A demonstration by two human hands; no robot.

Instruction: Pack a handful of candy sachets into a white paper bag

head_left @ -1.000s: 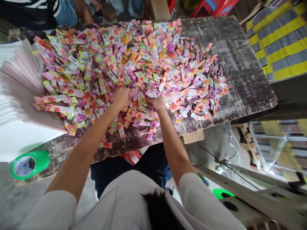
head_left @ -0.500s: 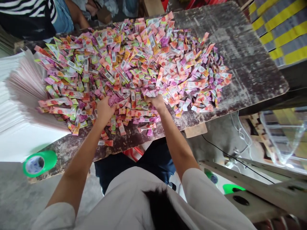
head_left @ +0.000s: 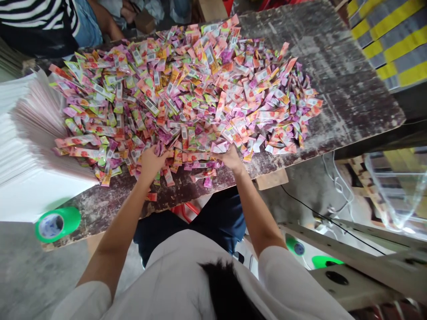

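Observation:
A wide heap of small stick-shaped packets (head_left: 190, 98) in pink, orange, purple and green wrappers covers much of the table. At the heap's near edge, my left hand (head_left: 152, 164) is closed, with a purple packet (head_left: 160, 148) at its fingertips. To the right, my right hand (head_left: 232, 159) is closed on a pale pink and purple packet (head_left: 220, 147), its fingers partly hidden among the wrappers. Between the two hands lie more loose packets, some flat on the wood.
The worn dark table (head_left: 347, 84) extends to the right. A thick stack of white sheets or bags (head_left: 30, 151) leans against the heap's left side, near a green tape roll (head_left: 58, 224). Another person (head_left: 50, 26) is at the far left. Yellow-and-grey stacked packages (head_left: 393, 40) stand at right.
Both hands have drawn back toward my body and shifted slightly right, with the packets at their fingers moving along. The view has shifted slightly.

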